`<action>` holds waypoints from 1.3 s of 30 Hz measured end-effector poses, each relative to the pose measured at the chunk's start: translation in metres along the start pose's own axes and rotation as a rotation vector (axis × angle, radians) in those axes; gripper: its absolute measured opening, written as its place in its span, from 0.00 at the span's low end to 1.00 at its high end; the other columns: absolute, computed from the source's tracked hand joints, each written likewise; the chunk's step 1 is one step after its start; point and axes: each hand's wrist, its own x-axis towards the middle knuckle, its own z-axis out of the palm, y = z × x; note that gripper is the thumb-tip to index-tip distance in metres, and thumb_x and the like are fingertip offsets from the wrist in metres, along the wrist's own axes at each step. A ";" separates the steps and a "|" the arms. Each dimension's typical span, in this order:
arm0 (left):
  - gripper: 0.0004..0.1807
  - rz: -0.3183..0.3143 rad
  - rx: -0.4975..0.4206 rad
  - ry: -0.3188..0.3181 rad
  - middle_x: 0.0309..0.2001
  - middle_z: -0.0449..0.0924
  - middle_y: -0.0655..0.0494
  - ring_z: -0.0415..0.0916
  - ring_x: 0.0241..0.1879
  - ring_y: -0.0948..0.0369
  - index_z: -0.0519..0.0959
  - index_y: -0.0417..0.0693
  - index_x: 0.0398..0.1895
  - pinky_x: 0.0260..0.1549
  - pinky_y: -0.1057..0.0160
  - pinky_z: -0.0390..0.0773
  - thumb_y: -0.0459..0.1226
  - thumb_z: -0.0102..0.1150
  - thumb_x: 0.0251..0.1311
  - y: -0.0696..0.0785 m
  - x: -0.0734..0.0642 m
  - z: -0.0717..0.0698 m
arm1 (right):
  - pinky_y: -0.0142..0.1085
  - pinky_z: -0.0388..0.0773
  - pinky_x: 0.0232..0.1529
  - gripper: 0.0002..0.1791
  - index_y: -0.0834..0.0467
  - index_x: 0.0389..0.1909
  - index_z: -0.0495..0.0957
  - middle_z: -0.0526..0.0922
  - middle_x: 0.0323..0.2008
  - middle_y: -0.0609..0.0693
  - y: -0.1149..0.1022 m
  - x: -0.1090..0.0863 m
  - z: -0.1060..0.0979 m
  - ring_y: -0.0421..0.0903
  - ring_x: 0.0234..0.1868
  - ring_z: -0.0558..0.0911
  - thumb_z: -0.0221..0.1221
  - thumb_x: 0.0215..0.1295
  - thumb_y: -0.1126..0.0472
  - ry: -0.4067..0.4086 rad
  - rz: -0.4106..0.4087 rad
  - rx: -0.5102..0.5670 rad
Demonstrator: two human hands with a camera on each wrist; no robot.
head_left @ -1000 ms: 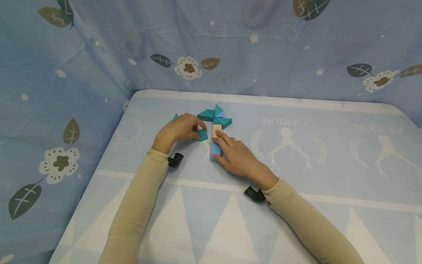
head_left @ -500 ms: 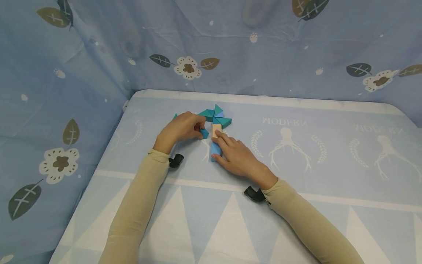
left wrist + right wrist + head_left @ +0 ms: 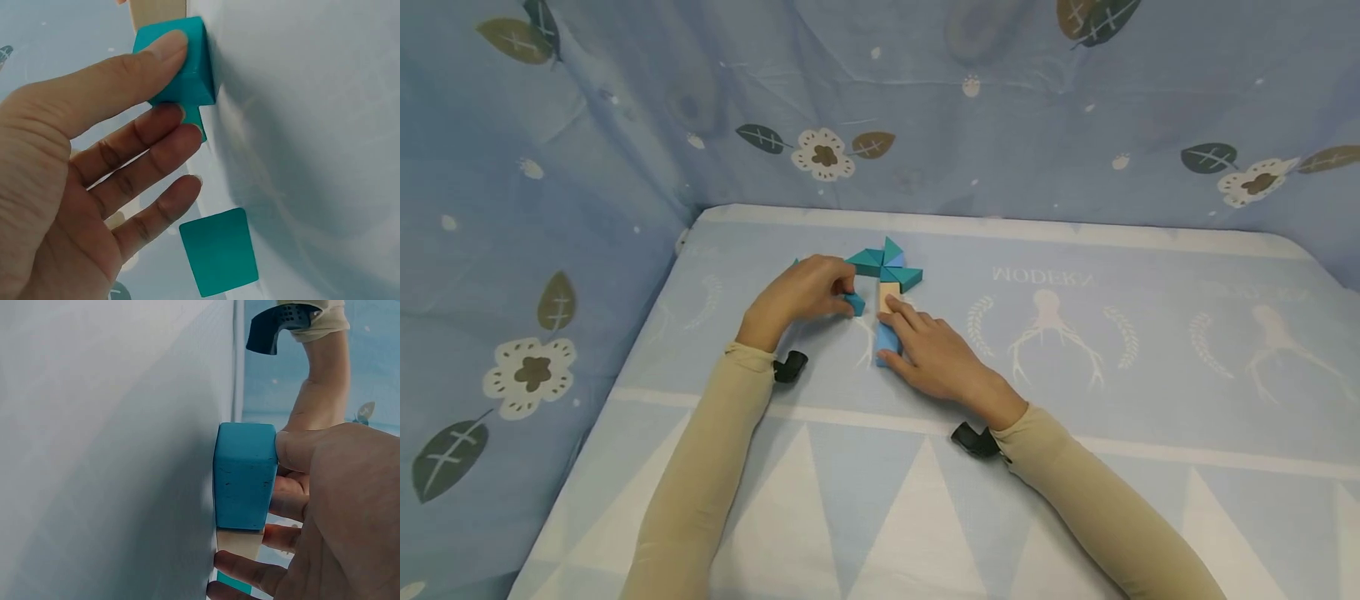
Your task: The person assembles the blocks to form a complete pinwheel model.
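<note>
My left hand (image 3: 801,296) pinches a teal block (image 3: 187,81) between thumb and fingers, left of a column of blocks. My right hand (image 3: 932,354) rests over that column with fingers extended. Its thumb touches the blue block (image 3: 244,481) at the near end, and a fingertip lies on the plain wooden block (image 3: 889,290) beyond it. At the column's far end, teal and light-blue triangular blocks (image 3: 868,260) form a pinwheel shape. Another teal block (image 3: 220,253) stands on the table below my left fingers in the left wrist view; in the head view that hand mostly hides it.
A patterned pale blue and white cloth (image 3: 1060,517) covers the table. Blue printed fabric (image 3: 925,167) hangs behind the table and along its left side. Black wrist mounts (image 3: 976,440) stick out beneath both sleeves.
The teal block in my left hand has turned in the fingers and, after nearing the column, has drifted slightly back left. My right hand stays on the column.
</note>
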 end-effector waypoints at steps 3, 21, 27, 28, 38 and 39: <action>0.13 0.027 0.023 0.023 0.31 0.80 0.55 0.74 0.31 0.59 0.77 0.47 0.32 0.35 0.59 0.74 0.40 0.73 0.53 -0.002 -0.003 0.003 | 0.53 0.71 0.61 0.32 0.57 0.73 0.60 0.52 0.77 0.55 0.000 0.000 0.001 0.58 0.68 0.69 0.48 0.75 0.44 0.006 -0.005 0.000; 0.16 0.036 0.101 0.184 0.37 0.81 0.51 0.77 0.35 0.56 0.78 0.46 0.41 0.37 0.55 0.78 0.49 0.64 0.61 0.000 -0.015 0.014 | 0.54 0.71 0.61 0.33 0.57 0.73 0.60 0.52 0.77 0.55 0.000 0.000 -0.001 0.58 0.69 0.68 0.48 0.75 0.44 0.000 0.002 0.003; 0.21 0.010 0.109 0.155 0.41 0.82 0.48 0.80 0.39 0.54 0.78 0.45 0.47 0.39 0.54 0.79 0.48 0.68 0.58 0.005 -0.014 0.018 | 0.54 0.72 0.60 0.33 0.57 0.72 0.60 0.52 0.77 0.55 -0.002 0.000 0.000 0.59 0.68 0.69 0.49 0.75 0.44 0.001 -0.002 0.006; 0.19 0.011 0.102 0.152 0.42 0.82 0.47 0.80 0.39 0.54 0.79 0.45 0.47 0.40 0.54 0.80 0.46 0.68 0.59 0.005 -0.014 0.018 | 0.54 0.72 0.60 0.33 0.57 0.73 0.60 0.52 0.77 0.55 -0.002 0.000 0.000 0.59 0.68 0.69 0.49 0.75 0.44 0.000 -0.002 0.008; 0.15 0.002 0.067 0.174 0.49 0.81 0.49 0.81 0.42 0.54 0.80 0.46 0.50 0.43 0.55 0.81 0.37 0.67 0.60 0.002 -0.014 0.017 | 0.54 0.70 0.62 0.33 0.57 0.73 0.60 0.52 0.77 0.55 -0.002 0.001 -0.002 0.58 0.69 0.68 0.48 0.75 0.44 -0.006 0.006 0.016; 0.15 0.003 0.086 0.181 0.49 0.81 0.50 0.81 0.41 0.54 0.80 0.46 0.50 0.43 0.55 0.81 0.37 0.67 0.60 0.002 -0.015 0.016 | 0.54 0.70 0.62 0.33 0.57 0.73 0.60 0.52 0.77 0.55 -0.002 0.001 -0.002 0.58 0.69 0.68 0.48 0.75 0.44 -0.008 0.007 0.019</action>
